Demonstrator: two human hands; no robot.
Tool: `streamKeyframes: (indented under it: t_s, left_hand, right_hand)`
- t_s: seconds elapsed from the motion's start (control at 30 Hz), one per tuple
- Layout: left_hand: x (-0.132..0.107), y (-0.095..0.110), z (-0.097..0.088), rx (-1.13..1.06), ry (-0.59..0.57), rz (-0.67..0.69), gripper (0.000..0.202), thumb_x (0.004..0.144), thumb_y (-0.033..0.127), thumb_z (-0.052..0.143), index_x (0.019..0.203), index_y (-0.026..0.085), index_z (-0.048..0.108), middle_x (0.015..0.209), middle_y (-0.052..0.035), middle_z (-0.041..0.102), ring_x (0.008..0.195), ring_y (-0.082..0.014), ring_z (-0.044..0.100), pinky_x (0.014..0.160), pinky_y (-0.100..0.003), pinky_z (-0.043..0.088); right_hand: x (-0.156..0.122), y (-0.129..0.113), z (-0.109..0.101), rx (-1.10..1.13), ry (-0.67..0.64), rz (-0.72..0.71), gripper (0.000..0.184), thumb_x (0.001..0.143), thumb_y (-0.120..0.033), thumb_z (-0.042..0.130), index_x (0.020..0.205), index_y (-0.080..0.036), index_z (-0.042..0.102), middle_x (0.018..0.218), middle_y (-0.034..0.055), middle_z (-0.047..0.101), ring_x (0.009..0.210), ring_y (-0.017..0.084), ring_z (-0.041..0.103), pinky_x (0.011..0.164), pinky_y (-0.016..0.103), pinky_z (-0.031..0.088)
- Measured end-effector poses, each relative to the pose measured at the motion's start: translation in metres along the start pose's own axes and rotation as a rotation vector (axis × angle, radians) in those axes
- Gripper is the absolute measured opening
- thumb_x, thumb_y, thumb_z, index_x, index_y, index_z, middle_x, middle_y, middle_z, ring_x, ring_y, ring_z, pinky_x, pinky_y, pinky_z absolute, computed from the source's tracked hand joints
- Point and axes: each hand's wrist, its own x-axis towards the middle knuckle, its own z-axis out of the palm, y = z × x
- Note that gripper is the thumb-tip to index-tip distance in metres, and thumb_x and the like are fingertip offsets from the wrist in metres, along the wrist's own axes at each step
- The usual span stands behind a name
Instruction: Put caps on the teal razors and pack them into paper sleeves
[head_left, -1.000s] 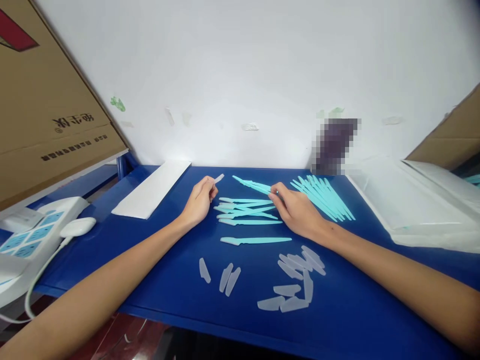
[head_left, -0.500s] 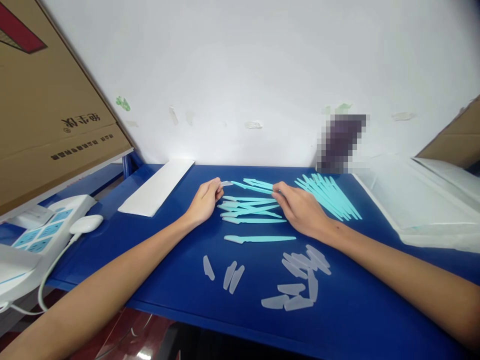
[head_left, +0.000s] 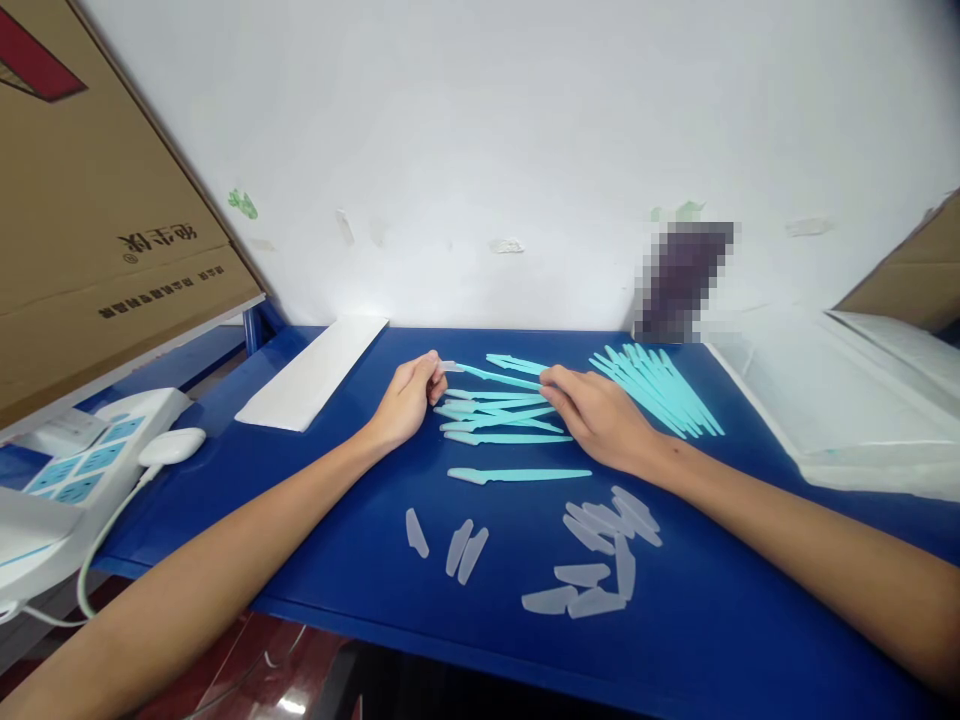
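Note:
My left hand is closed, pinching a translucent blade cap between thumb and fingers. My right hand is closed around the handle end of a turquoise eyebrow razor. The razor's head points left and meets the cap's open end; how far it sits inside, I cannot tell. Just below, several capped turquoise razors lie roughly side by side, some crossing. One capped razor lies apart, closer to me. A few more razors lie behind the held one, partly hidden by my right hand.
Loose translucent caps lie near the front, with three more caps to their left. A fanned pile of turquoise razors is at right, beside a clear plastic bag. A white board and power strip are at left.
The held razor has shifted slightly left, its head now at the cap. My right hand has moved a little left with it; my left hand keeps its pinch.

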Motion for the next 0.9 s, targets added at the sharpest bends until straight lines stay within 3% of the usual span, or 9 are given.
streamKeyframes:
  t_s: [0.2,0.37,0.53,0.67,0.73,0.8,0.9]
  left_hand:
    - [-0.007,0.005,0.000,0.167,-0.220,0.060,0.046,0.105,0.049,0.039,0.071,0.019,0.045,0.067,0.0023,0.045,0.061,-0.0128,0.039,0.063,-0.027,0.033]
    - [-0.006,0.006,0.002,0.261,-0.092,0.055,0.044,0.103,0.049,0.043,0.072,0.019,0.048,0.067,0.0027,0.042,0.063,-0.0135,0.039,0.062,-0.027,0.032]
    - [-0.006,0.007,0.005,0.322,-0.010,-0.030,0.030,0.098,0.042,0.049,0.080,0.019,0.054,0.070,0.0022,0.046,0.066,-0.0148,0.041,0.063,-0.027,0.033]
    - [-0.006,0.009,0.004,0.298,0.080,0.011,0.020,0.098,0.038,0.047,0.099,0.021,0.057,0.082,0.0010,0.053,0.072,-0.0157,0.047,0.069,-0.027,0.039]
    - [-0.008,0.013,0.004,0.357,0.068,0.090,0.026,0.099,0.038,0.046,0.087,0.020,0.060,0.080,-0.0005,0.055,0.073,-0.0167,0.049,0.073,-0.029,0.040]
    - [-0.012,0.018,0.003,0.468,0.011,0.194,0.042,0.100,0.037,0.044,0.064,0.019,0.055,0.067,-0.0010,0.052,0.069,-0.0171,0.048,0.076,-0.032,0.038]
    - [-0.023,0.031,0.008,0.570,-0.169,0.357,0.050,0.101,0.033,0.043,0.054,0.019,0.048,0.051,0.0015,0.044,0.057,-0.0146,0.041,0.076,-0.035,0.037]
  right_hand:
    - [0.000,0.001,0.001,0.072,-0.033,-0.032,0.024,0.107,-0.034,0.034,0.098,-0.022,0.052,0.087,0.0032,0.064,0.072,0.017,0.055,0.069,0.032,0.039]
    - [0.003,0.000,0.002,0.055,0.018,-0.030,0.026,0.105,-0.035,0.037,0.095,-0.021,0.056,0.088,0.0051,0.063,0.079,0.019,0.055,0.073,0.034,0.040]
    - [0.003,0.002,0.001,0.057,0.151,0.172,0.029,0.090,-0.051,0.061,0.087,-0.022,0.059,0.082,0.0035,0.061,0.077,0.020,0.055,0.070,0.034,0.040]
    - [0.003,0.005,0.005,-0.014,0.086,0.256,0.035,0.098,-0.048,0.044,0.102,-0.021,0.066,0.097,0.0089,0.063,0.091,0.026,0.056,0.084,0.043,0.041]
    - [0.004,0.007,0.008,-0.084,0.050,0.301,0.041,0.100,-0.048,0.039,0.111,-0.020,0.067,0.104,0.0117,0.062,0.097,0.029,0.056,0.088,0.048,0.039]
    - [0.004,0.009,0.010,-0.125,0.011,0.333,0.044,0.102,-0.045,0.035,0.115,-0.019,0.069,0.107,0.0133,0.062,0.100,0.031,0.055,0.088,0.049,0.039]
    - [0.005,0.010,0.012,-0.156,-0.022,0.358,0.043,0.102,-0.039,0.034,0.114,-0.019,0.071,0.107,0.0137,0.063,0.103,0.032,0.056,0.088,0.050,0.038]
